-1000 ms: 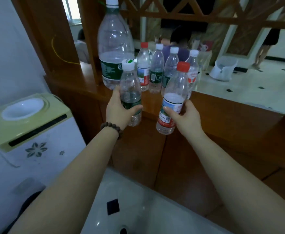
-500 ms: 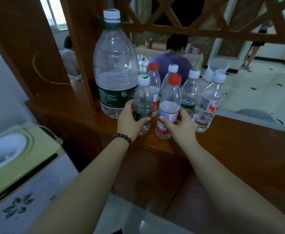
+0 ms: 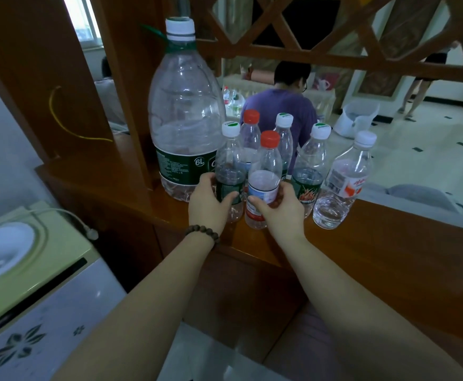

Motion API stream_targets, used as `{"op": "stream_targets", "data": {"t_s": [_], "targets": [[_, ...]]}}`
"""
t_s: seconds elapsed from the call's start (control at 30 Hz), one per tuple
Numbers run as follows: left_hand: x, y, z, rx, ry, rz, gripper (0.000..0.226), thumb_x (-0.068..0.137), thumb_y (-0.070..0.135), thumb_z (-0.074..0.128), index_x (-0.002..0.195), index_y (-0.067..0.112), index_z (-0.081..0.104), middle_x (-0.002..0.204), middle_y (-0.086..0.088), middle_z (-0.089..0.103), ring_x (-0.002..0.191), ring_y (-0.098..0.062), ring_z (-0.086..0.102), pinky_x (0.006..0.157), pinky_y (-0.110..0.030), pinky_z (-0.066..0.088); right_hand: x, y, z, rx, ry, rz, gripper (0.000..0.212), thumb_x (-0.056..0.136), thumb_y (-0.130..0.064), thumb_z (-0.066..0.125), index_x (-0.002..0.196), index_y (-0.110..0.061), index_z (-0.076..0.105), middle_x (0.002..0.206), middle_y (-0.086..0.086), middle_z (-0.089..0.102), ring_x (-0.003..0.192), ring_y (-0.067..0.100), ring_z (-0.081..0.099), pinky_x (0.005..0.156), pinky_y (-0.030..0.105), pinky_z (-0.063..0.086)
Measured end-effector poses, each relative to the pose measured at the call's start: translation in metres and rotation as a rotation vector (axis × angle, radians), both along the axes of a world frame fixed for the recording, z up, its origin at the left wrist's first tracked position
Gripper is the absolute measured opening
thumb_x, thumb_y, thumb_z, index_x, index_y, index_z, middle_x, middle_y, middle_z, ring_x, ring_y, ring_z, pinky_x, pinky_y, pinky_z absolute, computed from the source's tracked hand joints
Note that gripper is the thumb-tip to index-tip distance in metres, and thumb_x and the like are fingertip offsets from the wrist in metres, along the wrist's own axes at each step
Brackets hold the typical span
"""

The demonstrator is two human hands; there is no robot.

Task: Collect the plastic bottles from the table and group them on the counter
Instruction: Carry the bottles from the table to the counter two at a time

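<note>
My left hand (image 3: 211, 204) grips a small white-capped bottle with a green label (image 3: 229, 166), which stands on the wooden counter (image 3: 389, 237). My right hand (image 3: 279, 210) grips a red-capped bottle with a white and red label (image 3: 264, 177) right beside it, also standing on the counter. Behind them stand a large 6L bottle (image 3: 186, 119), another red-capped bottle (image 3: 250, 133) and two white-capped green-label bottles (image 3: 284, 138) (image 3: 311, 166). A tilted-looking clear bottle with a white cap (image 3: 343, 182) stands at the right of the group.
A green-topped water dispenser (image 3: 27, 259) stands low at the left. A wooden lattice screen (image 3: 334, 50) rises above the counter. Beyond it a person in a purple shirt (image 3: 282, 105) sits at a table, and another person stands far right.
Both hands have carried their bottles forward and set them down on the counter among the other bottles. The camera has moved closer to the counter.
</note>
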State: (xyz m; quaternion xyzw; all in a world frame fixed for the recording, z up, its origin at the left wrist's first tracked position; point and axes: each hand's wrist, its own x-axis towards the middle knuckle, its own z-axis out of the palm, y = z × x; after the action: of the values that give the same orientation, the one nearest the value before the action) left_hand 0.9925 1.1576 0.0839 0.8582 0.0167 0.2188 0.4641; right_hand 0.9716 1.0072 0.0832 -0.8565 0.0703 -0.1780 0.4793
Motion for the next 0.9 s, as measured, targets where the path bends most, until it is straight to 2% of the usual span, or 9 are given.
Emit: {"op": "stream_targets", "data": {"t_s": [0.1, 0.17, 0.3, 0.43, 0.57, 0.73, 0.9], "targets": [[0.002, -0.001, -0.005, 0.066, 0.027, 0.024, 0.045, 0.08, 0.022, 0.073, 0.121, 0.012, 0.055, 0.116, -0.008, 0.06, 0.107, -0.022, 0.057, 0.085, -0.03, 0.048, 0.006, 0.004, -0.003, -0.036, -0.009, -0.032, 0.066, 0.072, -0.049, 0.075, 0.125, -0.016, 0.054, 0.116, 0.006, 0.062, 0.106, 0.022, 0.059, 0.09, 0.039, 0.051], [-0.001, -0.001, -0.009, 0.033, 0.059, 0.018, 0.047, 0.08, 0.023, 0.074, 0.123, 0.014, 0.055, 0.119, -0.007, 0.06, 0.108, -0.021, 0.058, 0.086, -0.03, 0.048, 0.007, 0.006, -0.003, -0.041, -0.012, -0.039, 0.067, 0.073, -0.048, 0.074, 0.127, -0.015, 0.054, 0.117, 0.007, 0.061, 0.108, 0.022, 0.059, 0.091, 0.04, 0.051], [-0.007, -0.002, -0.013, 0.015, 0.075, 0.007, 0.058, 0.079, 0.025, 0.076, 0.13, 0.015, 0.051, 0.127, -0.007, 0.057, 0.116, -0.02, 0.054, 0.086, -0.021, 0.037, 0.009, 0.007, -0.003, -0.048, -0.015, -0.033, 0.067, 0.075, -0.047, 0.073, 0.129, -0.014, 0.053, 0.119, 0.008, 0.059, 0.111, 0.022, 0.056, 0.093, 0.037, 0.049], [-0.01, -0.001, -0.012, 0.025, 0.072, -0.008, 0.063, 0.077, 0.03, 0.076, 0.132, 0.016, 0.049, 0.129, -0.007, 0.056, 0.117, -0.02, 0.053, 0.087, -0.023, 0.038, 0.007, 0.005, -0.004, -0.031, 0.013, -0.019, 0.078, 0.073, -0.052, 0.073, 0.135, -0.014, 0.047, 0.125, 0.008, 0.057, 0.115, 0.023, 0.055, 0.096, 0.041, 0.049], [-0.016, -0.002, -0.009, 0.031, 0.057, 0.001, 0.071, 0.079, 0.037, 0.073, 0.138, 0.015, 0.042, 0.135, -0.008, 0.051, 0.123, -0.022, 0.049, 0.094, -0.031, 0.042, -0.002, 0.001, -0.001, -0.016, 0.039, 0.001, 0.092, 0.067, -0.061, 0.072, 0.141, -0.015, 0.04, 0.13, 0.008, 0.055, 0.118, 0.024, 0.055, 0.096, 0.044, 0.049], [-0.033, -0.007, -0.008, 0.083, 0.024, -0.002, 0.076, 0.083, 0.042, 0.068, 0.145, 0.014, 0.033, 0.144, -0.007, 0.043, 0.135, -0.022, 0.036, 0.106, -0.032, 0.032, -0.016, -0.011, 0.004, -0.08, 0.03, 0.021, 0.084, 0.08, -0.054, 0.065, 0.146, -0.014, 0.033, 0.142, 0.01, 0.045, 0.131, 0.024, 0.042, 0.102, 0.035, 0.037], [-0.064, -0.019, -0.016, 0.218, 0.03, -0.009, 0.077, 0.087, 0.048, 0.059, 0.148, 0.013, 0.028, 0.151, -0.009, 0.035, 0.141, -0.023, 0.028, 0.114, -0.038, 0.028, -0.042, -0.027, 0.0, -0.15, -0.034, 0.069, 0.071, 0.088, -0.058, 0.05, 0.144, -0.016, 0.036, 0.142, 0.006, 0.046, 0.131, 0.022, 0.043, 0.105, 0.038, 0.04]]}}
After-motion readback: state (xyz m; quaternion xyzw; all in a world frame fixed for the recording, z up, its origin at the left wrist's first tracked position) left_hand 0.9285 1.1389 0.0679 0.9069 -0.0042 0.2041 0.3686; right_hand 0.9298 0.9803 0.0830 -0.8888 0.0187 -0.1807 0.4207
